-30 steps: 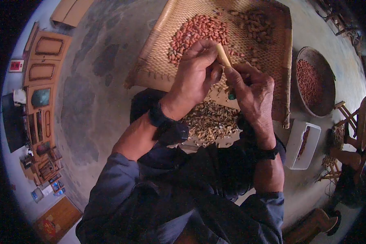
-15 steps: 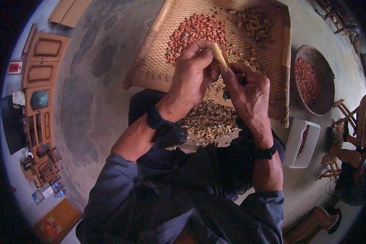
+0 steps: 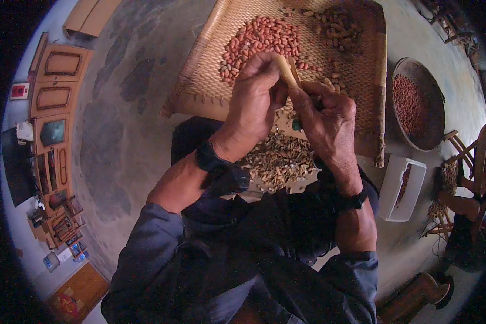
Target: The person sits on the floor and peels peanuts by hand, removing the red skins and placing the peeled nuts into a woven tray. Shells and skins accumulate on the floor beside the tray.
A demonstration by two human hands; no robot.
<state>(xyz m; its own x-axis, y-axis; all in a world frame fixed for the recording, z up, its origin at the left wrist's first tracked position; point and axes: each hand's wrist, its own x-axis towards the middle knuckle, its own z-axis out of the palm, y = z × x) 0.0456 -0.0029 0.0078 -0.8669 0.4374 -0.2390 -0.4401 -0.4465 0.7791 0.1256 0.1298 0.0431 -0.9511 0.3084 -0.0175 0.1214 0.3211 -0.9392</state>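
Observation:
Both my hands meet over the near edge of a woven tray. My right hand is closed round a pair of pale bamboo tongs, whose two strips point up and slightly apart. My left hand pinches close against the tongs' left side; whatever is between its fingertips is hidden. Red shelled peanuts lie heaped in the tray beyond my left hand. Unshelled peanuts are piled at the tray's far right. Broken peanut shells cover a patch below my wrists.
At the right stands a round basket with red peanuts inside. Nearer is a white box with some reddish contents. Wooden stools crowd the right edge. A wooden cabinet lines the left wall.
Both hands and the tongs have shifted slightly left and up. My hands keep nearly the same grip.

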